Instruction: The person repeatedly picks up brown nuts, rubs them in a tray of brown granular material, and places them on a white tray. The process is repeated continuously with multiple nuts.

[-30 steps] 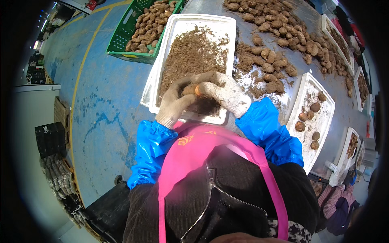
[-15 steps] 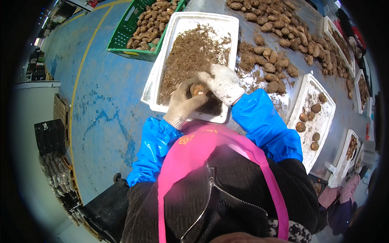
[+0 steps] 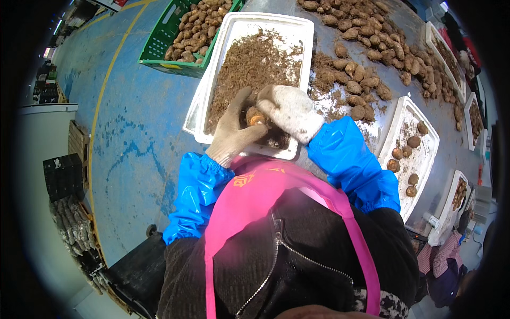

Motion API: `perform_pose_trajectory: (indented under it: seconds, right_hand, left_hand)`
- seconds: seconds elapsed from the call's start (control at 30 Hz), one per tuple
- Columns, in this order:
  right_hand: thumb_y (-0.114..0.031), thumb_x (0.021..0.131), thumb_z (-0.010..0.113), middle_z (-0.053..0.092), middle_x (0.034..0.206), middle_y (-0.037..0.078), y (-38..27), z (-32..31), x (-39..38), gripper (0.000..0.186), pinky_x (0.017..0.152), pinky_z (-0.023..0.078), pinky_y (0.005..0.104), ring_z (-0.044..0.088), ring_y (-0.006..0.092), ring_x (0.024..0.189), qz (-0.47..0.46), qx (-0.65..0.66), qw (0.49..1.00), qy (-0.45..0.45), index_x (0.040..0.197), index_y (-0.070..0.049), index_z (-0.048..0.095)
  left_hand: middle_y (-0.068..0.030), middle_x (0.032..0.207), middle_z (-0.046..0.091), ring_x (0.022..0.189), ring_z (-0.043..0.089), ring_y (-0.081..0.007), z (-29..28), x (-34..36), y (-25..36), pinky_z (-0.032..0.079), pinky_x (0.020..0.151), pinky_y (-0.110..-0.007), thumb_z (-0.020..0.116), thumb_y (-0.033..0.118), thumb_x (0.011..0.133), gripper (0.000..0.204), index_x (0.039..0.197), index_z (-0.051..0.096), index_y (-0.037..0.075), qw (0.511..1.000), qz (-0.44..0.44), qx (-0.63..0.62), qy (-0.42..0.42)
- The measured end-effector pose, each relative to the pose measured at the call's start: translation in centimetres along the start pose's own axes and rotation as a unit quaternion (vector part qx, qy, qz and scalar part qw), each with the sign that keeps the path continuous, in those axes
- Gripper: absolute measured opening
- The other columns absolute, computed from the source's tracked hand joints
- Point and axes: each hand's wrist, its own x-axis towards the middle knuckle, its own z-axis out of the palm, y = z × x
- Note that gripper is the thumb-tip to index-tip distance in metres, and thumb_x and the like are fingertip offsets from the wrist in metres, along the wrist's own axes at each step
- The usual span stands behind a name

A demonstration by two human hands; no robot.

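My left hand, in a beige knit glove, is curved round a brown taro with a pale orange patch, thumb on the near side and fingers on the far side. My right hand, in a soiled white glove, is closed just right of the taro, fingertips turned toward it. Whatever lies in its fingers is hidden. Both hands are over a white foam tray, which holds a thick layer of brown fibrous scrapings.
Beyond the tray, at the left, stands a green crate of taros. A large taro heap covers the metal table's far right. Another white tray with several taros lies to my right. Blue floor extends leftward.
My left fingers have spread wider round the taro, showing more of it. My right hand has shifted slightly right and nearer to me, away from the left fingers.
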Motion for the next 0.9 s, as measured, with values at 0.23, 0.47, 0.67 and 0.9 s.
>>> perform_pose_trajectory:
  seconds: [0.23,0.47,0.67,0.9]
  right_hand:
    - [-0.015,0.101,0.067,0.076,0.113,0.008,-0.4,-0.2,-1.8,0.032,0.094,0.057,0.0385,0.071,0.0230,0.105,0.023,0.376,0.926,-0.024,0.130,-0.003,0.069]
    - [-0.032,0.098,0.062,0.075,0.107,0.021,-0.2,-0.2,-0.2,0.032,0.092,0.057,0.0475,0.072,0.0396,0.104,-0.016,-0.032,0.999,-0.003,0.114,-0.009,0.076]
    - [-0.020,0.103,0.063,0.073,0.126,0.010,0.2,0.9,-1.4,0.031,0.103,0.054,0.0364,0.069,0.0226,0.116,0.034,0.381,0.924,0.010,0.127,-0.001,0.071]
    - [-0.028,0.102,0.061,0.074,0.114,0.022,0.5,0.9,-1.0,0.031,0.097,0.056,0.0433,0.071,0.0366,0.110,0.033,0.054,0.997,0.046,0.121,-0.007,0.072]
  left_hand:
    - [-0.0244,0.151,0.054,0.140,0.053,-0.0320,-0.8,0.1,-0.3,0.039,0.120,-0.039,0.081,0.020,0.081,0.101,0.165,0.029,0.000,0.999,0.026,-0.038,-0.004]
    - [-0.0273,0.158,0.048,0.145,0.051,-0.0342,-0.5,-0.3,0.6,0.040,0.120,-0.040,0.079,0.014,0.080,0.103,0.166,0.025,-0.003,0.998,0.001,-0.040,-0.041]
    - [-0.0260,0.159,0.048,0.146,0.050,-0.0338,-0.8,0.2,-0.4,0.040,0.121,-0.040,0.077,0.015,0.080,0.103,0.167,0.023,-0.001,0.999,0.040,0.012,-0.011]
    - [-0.0264,0.161,0.044,0.149,0.045,-0.0350,-0.9,0.1,-0.2,0.037,0.123,-0.041,0.077,0.014,0.078,0.107,0.168,0.021,0.002,0.998,0.034,0.039,-0.033]
